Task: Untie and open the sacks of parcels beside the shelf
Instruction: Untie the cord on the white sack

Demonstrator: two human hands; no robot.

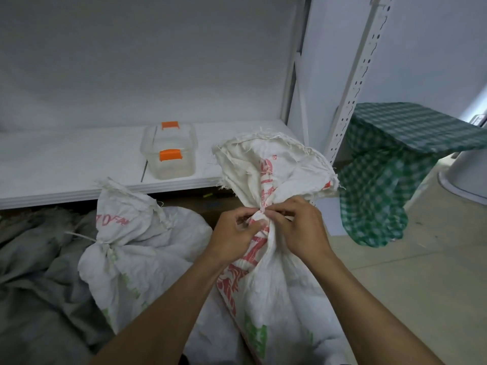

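A white woven sack (279, 291) with red and green print stands upright in front of me, its frayed mouth flaring above a tied neck (262, 212). My left hand (233, 233) pinches the tie at the neck from the left. My right hand (300, 227) pinches the same knot from the right. A second white sack (123, 248) lies to the left, its neck still bound with string (104, 245). Both sacks sit on the floor beside a white metal shelf (79, 164).
A clear plastic box (170, 151) with orange latches stands on the shelf board. Grey sacks (34, 272) are heaped at the left. A green checked cloth (390, 164) drapes over a stand at the right, near the shelf's perforated upright (355, 85). Tiled floor (427, 285) lies at the right.
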